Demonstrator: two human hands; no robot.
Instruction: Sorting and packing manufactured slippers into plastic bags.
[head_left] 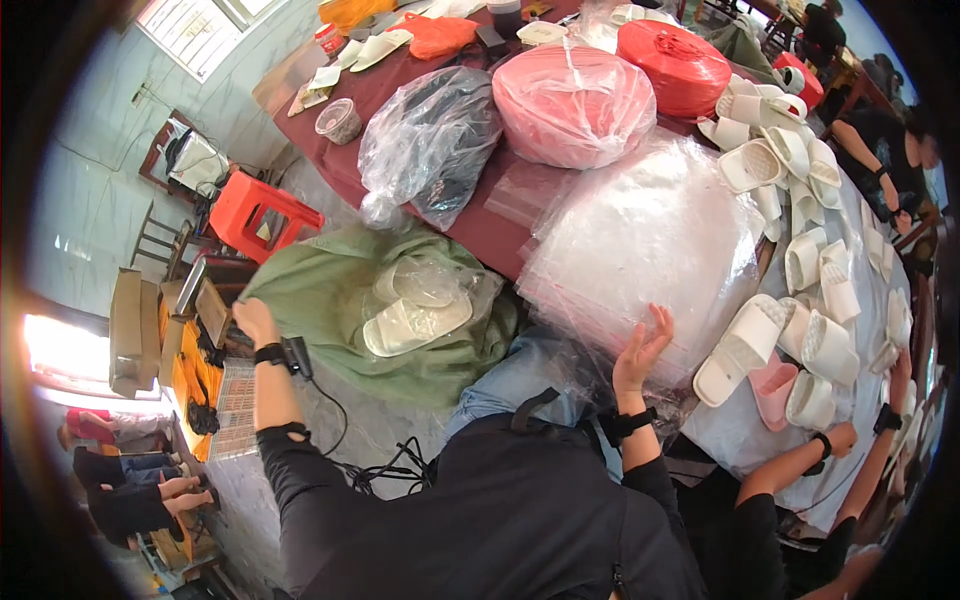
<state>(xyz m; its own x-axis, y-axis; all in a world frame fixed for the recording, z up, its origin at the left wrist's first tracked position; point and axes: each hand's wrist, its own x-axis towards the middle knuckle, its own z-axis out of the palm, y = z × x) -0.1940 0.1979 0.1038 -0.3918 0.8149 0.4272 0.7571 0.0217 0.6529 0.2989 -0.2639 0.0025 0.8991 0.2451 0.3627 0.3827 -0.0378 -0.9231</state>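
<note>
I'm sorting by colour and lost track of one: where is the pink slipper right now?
In the head view, the pink slipper lies at right on the pale sheet, between one white slipper on its left and another on its right.

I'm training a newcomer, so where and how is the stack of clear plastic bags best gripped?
Probably pinch the near edge, coming from the person's side: the clear plastic bags lie flattish in a stack, with near edges slightly staggered beside the open right hand.
</note>
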